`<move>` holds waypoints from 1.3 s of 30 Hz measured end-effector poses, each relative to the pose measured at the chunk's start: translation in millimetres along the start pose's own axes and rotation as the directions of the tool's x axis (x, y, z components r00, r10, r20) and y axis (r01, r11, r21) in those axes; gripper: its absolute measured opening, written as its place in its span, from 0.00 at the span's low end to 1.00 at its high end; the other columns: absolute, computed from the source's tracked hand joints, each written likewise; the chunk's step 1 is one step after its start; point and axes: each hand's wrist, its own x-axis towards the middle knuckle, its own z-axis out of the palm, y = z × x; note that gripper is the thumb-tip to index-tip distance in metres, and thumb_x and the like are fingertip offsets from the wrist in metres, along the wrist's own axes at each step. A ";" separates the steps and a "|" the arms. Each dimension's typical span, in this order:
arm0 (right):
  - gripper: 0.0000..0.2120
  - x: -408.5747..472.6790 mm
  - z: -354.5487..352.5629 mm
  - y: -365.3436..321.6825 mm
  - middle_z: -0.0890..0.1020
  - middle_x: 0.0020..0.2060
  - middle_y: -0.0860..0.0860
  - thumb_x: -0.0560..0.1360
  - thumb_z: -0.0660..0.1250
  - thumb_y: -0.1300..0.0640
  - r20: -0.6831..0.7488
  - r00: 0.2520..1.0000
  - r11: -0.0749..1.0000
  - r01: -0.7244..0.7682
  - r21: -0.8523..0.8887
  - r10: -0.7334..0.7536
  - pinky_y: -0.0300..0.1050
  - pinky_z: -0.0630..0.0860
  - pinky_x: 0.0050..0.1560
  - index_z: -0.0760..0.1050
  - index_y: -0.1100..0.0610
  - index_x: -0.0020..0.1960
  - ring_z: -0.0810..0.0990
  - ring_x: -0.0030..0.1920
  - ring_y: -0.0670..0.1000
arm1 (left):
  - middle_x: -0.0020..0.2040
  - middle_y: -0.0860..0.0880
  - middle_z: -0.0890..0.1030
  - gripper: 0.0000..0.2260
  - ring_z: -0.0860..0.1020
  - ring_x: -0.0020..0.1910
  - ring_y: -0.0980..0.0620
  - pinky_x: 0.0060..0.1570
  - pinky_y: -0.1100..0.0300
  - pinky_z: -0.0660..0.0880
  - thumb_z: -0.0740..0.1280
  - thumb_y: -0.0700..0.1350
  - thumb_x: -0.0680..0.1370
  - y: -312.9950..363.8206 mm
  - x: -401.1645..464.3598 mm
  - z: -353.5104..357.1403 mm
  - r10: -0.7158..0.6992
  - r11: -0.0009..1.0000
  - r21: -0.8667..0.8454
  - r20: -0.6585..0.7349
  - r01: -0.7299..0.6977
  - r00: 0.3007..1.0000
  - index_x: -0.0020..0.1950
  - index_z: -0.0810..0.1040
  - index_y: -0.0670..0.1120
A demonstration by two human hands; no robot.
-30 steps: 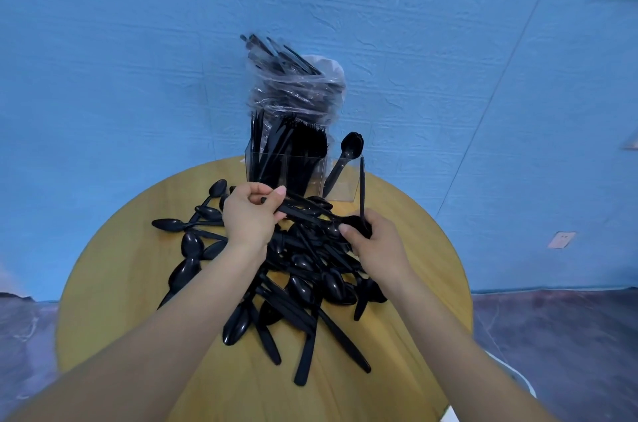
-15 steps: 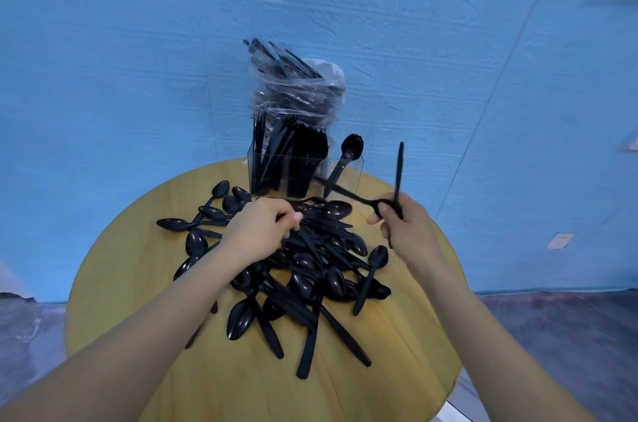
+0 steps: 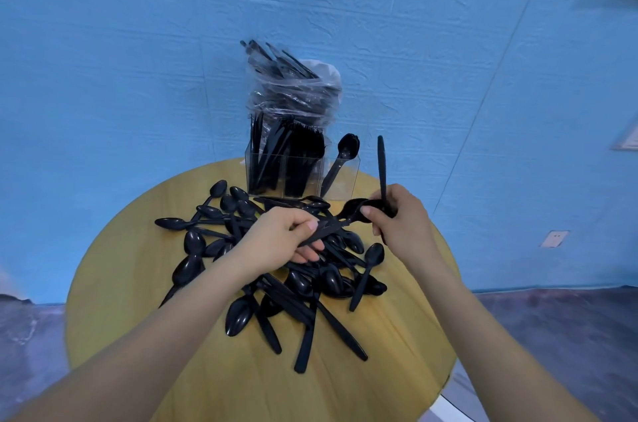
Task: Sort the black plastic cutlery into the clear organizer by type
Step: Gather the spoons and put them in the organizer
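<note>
Our left hand (image 3: 286, 237) pinched the handle of a black spoon (image 3: 340, 219) just above the pile of cutlery (image 3: 297, 278) beneath it, while our right hand (image 3: 400, 218) gripped an upright handle (image 3: 382, 169) and met the spoon's bowl at its thumb side. Beyond both hands stood the clear organizer (image 3: 300, 173), with knives and forks in the compartments ahead of our left hand and a lone spoon ahead of our right. We judged each piece light, stiff and rather slick, best taken mid-handle so it would not twist or snag in the tangle.
</note>
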 end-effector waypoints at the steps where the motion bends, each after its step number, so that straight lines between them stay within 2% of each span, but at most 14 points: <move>1: 0.07 -1.3 1.0 0.0 0.77 0.34 0.49 0.76 0.68 0.57 -0.033 0.999 1.000 -0.009 0.011 0.009 0.29 0.66 0.26 0.71 0.55 0.51 0.72 0.26 0.42 | 0.41 0.49 0.83 0.10 0.80 0.33 0.58 0.35 0.65 0.77 0.57 0.43 0.82 0.8 -2.0 2.2 0.010 1.000 -0.015 0.004 -0.010 1.000 0.51 0.79 0.48; 4: 0.09 -5.2 4.6 1.6 0.75 0.39 0.46 0.76 0.68 0.56 -0.087 0.995 0.998 -0.042 0.054 0.047 0.28 0.68 0.27 0.70 0.54 0.54 0.74 0.28 0.43 | 0.35 0.54 0.81 0.11 0.75 0.28 0.61 0.32 0.67 0.73 0.56 0.42 0.82 1.8 -7.1 9.6 0.051 0.999 -0.009 0.029 -0.050 0.998 0.49 0.79 0.48; 9: 0.03 -10.9 7.7 3.5 0.77 0.31 0.47 0.75 0.68 0.59 -0.038 0.998 0.997 -0.052 0.056 0.054 0.36 0.69 0.33 0.75 0.55 0.45 0.73 0.27 0.40 | 0.38 0.54 0.80 0.12 0.73 0.30 0.60 0.33 0.66 0.71 0.53 0.44 0.83 -2.8 -13.3 14.3 0.041 0.999 -0.030 0.157 -0.036 0.987 0.55 0.76 0.49; 13: 0.04 -21.2 15.8 -2.5 0.77 0.31 0.46 0.74 0.70 0.58 0.042 0.999 0.998 -0.016 0.065 0.013 0.29 0.68 0.28 0.74 0.54 0.45 0.73 0.24 0.38 | 0.33 0.54 0.75 0.11 0.68 0.27 0.59 0.30 0.66 0.67 0.54 0.44 0.83 -2.8 -14.8 18.1 0.061 0.983 0.160 0.194 -0.093 0.979 0.44 0.73 0.49; 15: 0.09 -24.0 16.6 -4.2 0.78 0.35 0.49 0.75 0.69 0.54 0.063 0.998 0.997 -0.032 0.065 0.028 0.28 0.67 0.27 0.71 0.56 0.50 0.73 0.25 0.38 | 0.31 0.53 0.71 0.13 0.66 0.27 0.58 0.30 0.65 0.64 0.54 0.43 0.83 -5.3 -15.7 19.9 0.050 0.978 0.193 0.131 -0.075 0.990 0.41 0.72 0.46; 17: 0.12 -25.8 12.6 -5.1 0.80 0.41 0.54 0.78 0.65 0.51 0.116 0.989 0.992 -0.098 0.084 0.087 0.29 0.69 0.27 0.65 0.57 0.52 0.75 0.27 0.40 | 0.34 0.52 0.72 0.11 0.67 0.30 0.56 0.31 0.63 0.65 0.54 0.43 0.83 -11.1 -15.1 15.5 0.025 0.983 0.184 0.023 -0.029 0.999 0.48 0.76 0.47; 19: 0.09 -27.0 6.2 -5.0 0.82 0.44 0.54 0.80 0.59 0.52 0.174 0.979 0.990 -0.121 0.077 0.106 0.33 0.71 0.29 0.63 0.56 0.49 0.76 0.28 0.44 | 0.39 0.50 0.76 0.11 0.71 0.33 0.53 0.34 0.62 0.66 0.54 0.43 0.83 -16.7 -14.0 6.6 -0.011 0.989 0.148 -0.111 0.028 0.994 0.55 0.77 0.48; 21: 0.09 -29.0 0.6 -5.0 0.82 0.41 0.52 0.81 0.58 0.54 0.245 0.968 0.997 -0.072 0.028 0.063 0.37 0.71 0.30 0.62 0.56 0.45 0.77 0.27 0.47 | 0.47 0.46 0.80 0.12 0.74 0.36 0.50 0.37 0.60 0.68 0.55 0.43 0.83 -19.6 -12.4 -1.8 -0.013 0.993 0.111 -0.222 0.038 0.975 0.55 0.78 0.43; 24: 0.10 -30.4 -4.1 -7.0 0.81 0.38 0.53 0.78 0.65 0.56 0.359 0.933 0.986 0.077 -0.148 -0.019 0.47 0.75 0.38 0.67 0.57 0.41 0.80 0.28 0.48 | 0.41 0.50 0.77 0.10 0.72 0.33 0.56 0.35 0.66 0.72 0.55 0.42 0.83 -14.9 -10.9 -8.9 0.059 0.995 0.091 -0.330 -0.030 0.942 0.56 0.76 0.47; 27: 0.03 -31.3 -7.6 -14.0 0.79 0.42 0.48 0.76 0.68 0.57 0.445 0.894 0.931 0.202 -0.304 -0.049 0.51 0.77 0.48 0.78 0.53 0.43 0.79 0.35 0.46 | 0.43 0.51 0.77 0.10 0.76 0.39 0.56 0.41 0.71 0.72 0.55 0.41 0.82 -8.4 -11.7 -11.6 0.191 0.965 0.245 -0.392 -0.097 0.900 0.53 0.76 0.44; 29: 0.07 -33.0 -8.5 -21.0 0.75 0.46 0.47 0.78 0.64 0.59 0.511 0.852 0.910 0.294 -0.291 -0.112 0.47 0.76 0.52 0.80 0.55 0.51 0.76 0.41 0.46 | 0.48 0.49 0.78 0.10 0.77 0.46 0.55 0.49 0.64 0.72 0.55 0.41 0.82 -7.1 -14.7 -10.2 0.274 0.916 0.382 -0.368 -0.125 0.889 0.54 0.76 0.41; 32: 0.10 -36.3 -8.4 -30.1 0.72 0.46 0.47 0.80 0.60 0.60 0.516 0.830 0.902 0.368 -0.223 -0.211 0.40 0.74 0.47 0.79 0.54 0.55 0.77 0.40 0.46 | 0.51 0.51 0.81 0.12 0.78 0.50 0.55 0.53 0.61 0.73 0.56 0.41 0.82 -6.9 -22.6 -0.8 0.279 0.895 0.414 -0.226 -0.168 0.933 0.58 0.78 0.44; 35: 0.04 -38.0 -9.5 -29.9 0.75 0.41 0.44 0.77 0.65 0.61 0.381 0.884 0.932 0.340 -0.126 -0.271 0.35 0.73 0.39 0.76 0.52 0.49 0.77 0.33 0.42 | 0.49 0.52 0.82 0.14 0.80 0.47 0.59 0.49 0.67 0.75 0.55 0.40 0.82 -7.0 -33.0 11.4 0.216 0.938 0.294 -0.078 -0.185 0.973 0.61 0.77 0.48; 39: 0.08 -43.8 -5.9 -22.1 0.77 0.33 0.46 0.76 0.67 0.59 0.212 0.943 0.966 0.260 0.012 -0.256 0.31 0.70 0.33 0.69 0.49 0.45 0.76 0.30 0.40 | 0.45 0.54 0.81 0.15 0.80 0.38 0.62 0.40 0.76 0.72 0.53 0.40 0.83 -4.3 -41.4 18.6 0.132 0.981 0.142 0.027 -0.135 0.991 0.65 0.73 0.50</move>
